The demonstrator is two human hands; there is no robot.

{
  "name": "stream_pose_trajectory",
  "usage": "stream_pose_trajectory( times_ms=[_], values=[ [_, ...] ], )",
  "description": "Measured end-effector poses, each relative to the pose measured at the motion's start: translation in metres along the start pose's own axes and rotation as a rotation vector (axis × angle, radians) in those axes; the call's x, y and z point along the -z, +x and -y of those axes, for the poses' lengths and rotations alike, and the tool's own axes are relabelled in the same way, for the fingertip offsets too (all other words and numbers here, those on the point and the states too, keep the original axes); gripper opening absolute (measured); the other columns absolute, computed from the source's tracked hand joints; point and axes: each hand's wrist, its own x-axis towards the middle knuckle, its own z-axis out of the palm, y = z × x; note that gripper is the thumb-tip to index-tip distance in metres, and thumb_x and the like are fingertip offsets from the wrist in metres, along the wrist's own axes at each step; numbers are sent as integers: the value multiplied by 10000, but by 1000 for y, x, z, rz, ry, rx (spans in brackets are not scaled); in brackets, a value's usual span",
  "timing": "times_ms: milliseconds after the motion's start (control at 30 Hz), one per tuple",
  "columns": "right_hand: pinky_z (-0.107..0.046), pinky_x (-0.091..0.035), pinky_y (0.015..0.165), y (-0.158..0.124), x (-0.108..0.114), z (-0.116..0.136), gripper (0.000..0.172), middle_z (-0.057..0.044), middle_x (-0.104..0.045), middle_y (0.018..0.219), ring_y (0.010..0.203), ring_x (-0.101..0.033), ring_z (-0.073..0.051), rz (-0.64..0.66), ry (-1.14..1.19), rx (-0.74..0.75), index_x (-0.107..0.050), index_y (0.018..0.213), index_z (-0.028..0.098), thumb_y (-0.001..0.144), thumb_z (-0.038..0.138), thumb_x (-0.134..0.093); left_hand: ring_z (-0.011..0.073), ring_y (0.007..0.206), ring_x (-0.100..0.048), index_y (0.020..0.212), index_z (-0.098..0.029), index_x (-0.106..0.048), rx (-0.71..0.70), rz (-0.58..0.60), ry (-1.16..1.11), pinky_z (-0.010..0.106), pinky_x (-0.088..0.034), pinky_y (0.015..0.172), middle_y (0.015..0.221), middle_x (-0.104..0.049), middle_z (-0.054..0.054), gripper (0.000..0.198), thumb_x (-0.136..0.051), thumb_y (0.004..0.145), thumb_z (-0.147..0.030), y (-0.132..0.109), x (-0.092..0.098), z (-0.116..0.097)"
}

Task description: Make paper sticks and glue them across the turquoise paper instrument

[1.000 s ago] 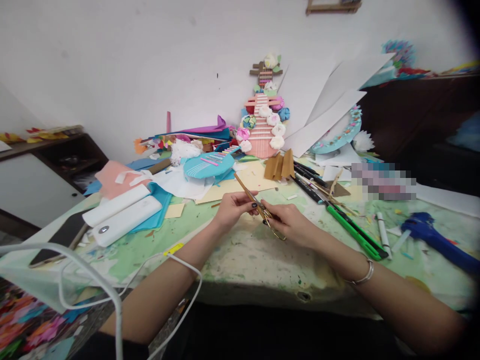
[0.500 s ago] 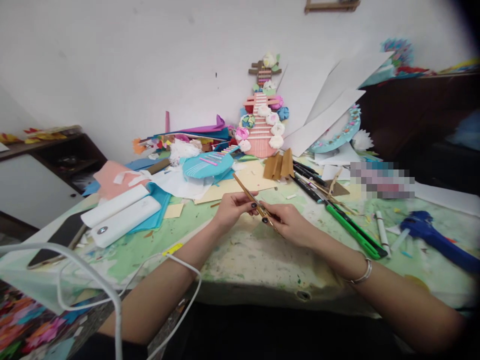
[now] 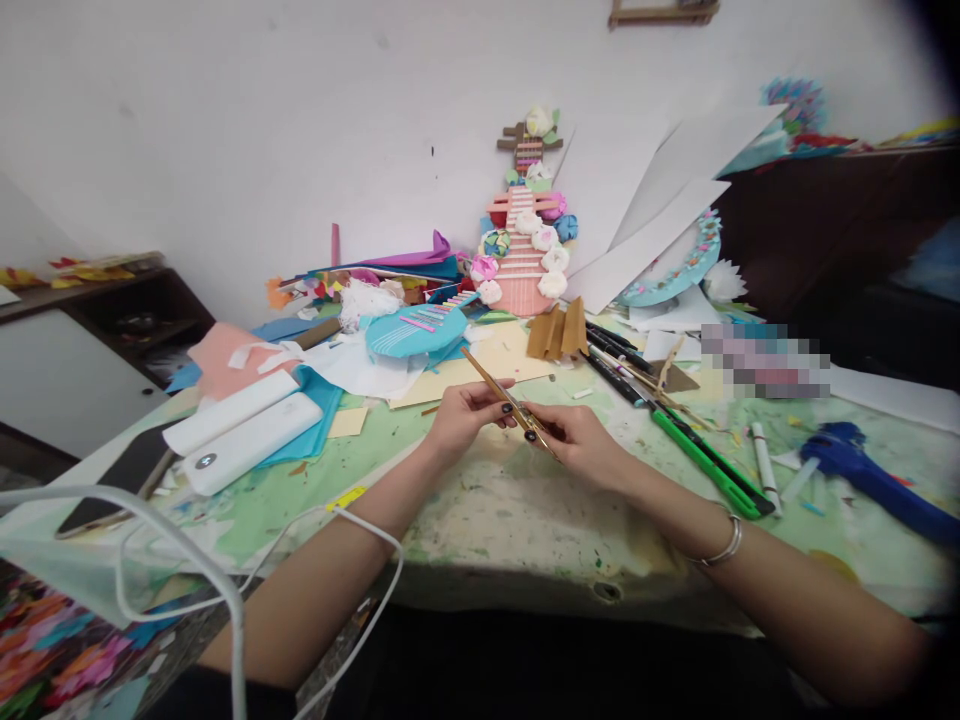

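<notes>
My left hand (image 3: 463, 412) pinches a thin brown strip (image 3: 489, 378) that slants up and away to the left over the paint-stained table (image 3: 517, 520). Just to its right, my right hand (image 3: 589, 447) is closed round small gold scissors (image 3: 537, 432), whose blades meet the near end of the strip. Both hands hover close together just above the table's middle. The scissor handles are mostly hidden in my palm. A metal bangle (image 3: 724, 552) sits on my right wrist.
Two white power banks (image 3: 240, 430), a dark phone (image 3: 120, 470) and a white cable (image 3: 225, 580) lie at left. A green cutter (image 3: 705, 460), pens and a blue tool (image 3: 862, 470) lie at right. Paper guitar crafts (image 3: 525, 250), a folded brown paper (image 3: 559, 330) and white sheets (image 3: 652, 230) crowd the back.
The scissors' handle loop, which showed below my right hand, has drawn into the palm. Both hands with the strip have shifted slightly up and away.
</notes>
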Motion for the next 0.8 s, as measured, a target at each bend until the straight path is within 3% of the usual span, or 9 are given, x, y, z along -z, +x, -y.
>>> stream_pose_trajectory(
  times_ms=[167, 400, 800],
  values=[
    [-211, -271, 499, 0, 3, 0, 379, 4, -624, 725, 524, -379, -88, -47, 79, -33, -626, 1158, 169, 847, 358, -520, 142, 589, -631, 1110, -101, -614, -17, 13, -21, 259, -466, 578, 737, -703, 64, 514, -768, 637, -228, 2, 1, 1],
    [-221, -326, 537, 1, 0, -1, 384, -19, -655, 745, 610, -490, -129, -32, 120, -35, -661, 1097, 166, 852, 415, -503, 141, 592, -632, 1121, -106, -605, -10, 28, -38, 257, -469, 583, 742, -705, 66, 524, -768, 640, -232, 1, 1, 1],
    [-210, -323, 562, 0, -2, 2, 348, -17, -666, 806, 618, -509, -114, -19, 93, -8, -638, 1096, 170, 895, 387, -455, 142, 581, -620, 1095, -91, -629, 40, 48, -30, 272, -472, 579, 742, -708, 81, 541, -786, 606, -263, -2, -5, -2]
  ],
)
